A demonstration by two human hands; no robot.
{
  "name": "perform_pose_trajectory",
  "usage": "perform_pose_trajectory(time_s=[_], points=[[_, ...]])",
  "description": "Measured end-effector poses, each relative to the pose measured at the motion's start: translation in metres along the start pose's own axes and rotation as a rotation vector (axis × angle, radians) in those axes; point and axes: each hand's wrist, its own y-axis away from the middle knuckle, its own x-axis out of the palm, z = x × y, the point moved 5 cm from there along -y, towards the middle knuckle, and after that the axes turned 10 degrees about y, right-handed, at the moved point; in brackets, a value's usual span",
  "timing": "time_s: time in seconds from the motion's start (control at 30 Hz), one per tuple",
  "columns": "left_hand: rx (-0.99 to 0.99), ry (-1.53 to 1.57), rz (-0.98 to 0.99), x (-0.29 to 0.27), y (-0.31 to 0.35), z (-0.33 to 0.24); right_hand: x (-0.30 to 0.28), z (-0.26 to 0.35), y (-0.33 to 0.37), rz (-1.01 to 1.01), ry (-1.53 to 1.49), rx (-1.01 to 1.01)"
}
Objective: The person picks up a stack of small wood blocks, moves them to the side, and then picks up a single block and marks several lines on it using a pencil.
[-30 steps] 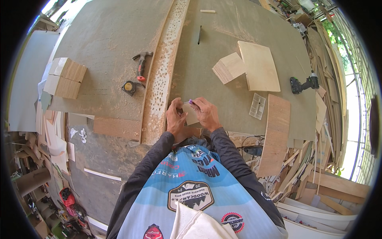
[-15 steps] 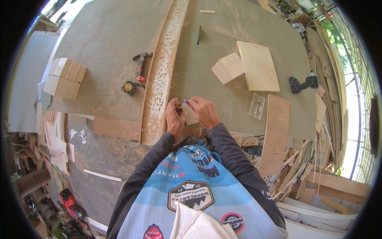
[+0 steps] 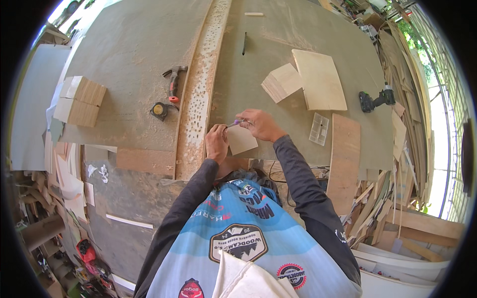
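Observation:
My left hand [image 3: 217, 144] is closed at the near edge of the workbench, its fingertips pinching one end of a thin, rod-like thing with a purple part [image 3: 236, 122]. The other end sits between the fingers of my right hand [image 3: 262, 124], so the rod spans the gap between both hands. It is too small to name its kind. Just below it, a pale square wooden piece [image 3: 243, 141] lies partly covered by my left fingers.
Left of a sawdust-covered perforated strip [image 3: 196, 99] lie a hammer [image 3: 173, 85] and a tape measure [image 3: 159, 110]. To the right are wooden blocks [image 3: 282, 83], a pale board [image 3: 320, 79], a clear compartment box [image 3: 319, 129], a brown plank [image 3: 344, 159] and a cordless drill [image 3: 375, 101].
My right hand has drawn away to the right and slightly up, and more of the rod and the square wooden piece now shows. My left hand has barely moved.

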Motion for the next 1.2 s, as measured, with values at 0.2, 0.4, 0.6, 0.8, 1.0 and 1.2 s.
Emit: perform_pose_trajectory(time_s=[0.2,0.4,0.6,0.8,1.0,1.2], points=[[-0.011,-0.020,0.025,0.002,0.000,0.004,0.001,-0.032,-0.004,0.159,-0.059,0.040],[-0.072,-0.053,0.107,0.004,-0.001,0.007,0.001,-0.041,-0.015,0.197,-0.064,0.045],[-0.070,-0.047,0.087,0.004,0.000,0.012,0.001,-0.041,-0.022,0.244,-0.048,0.038],[-0.070,-0.048,0.083,0.004,0.000,0.010,0.000,-0.042,-0.022,0.303,-0.066,0.098],[-0.064,-0.063,0.092,0.004,-0.001,0.008,0.002,-0.043,-0.020,0.303,-0.060,0.120],[-0.063,-0.062,0.098,0.003,-0.002,0.007,0.003,-0.045,-0.018,0.271,-0.061,0.101]])
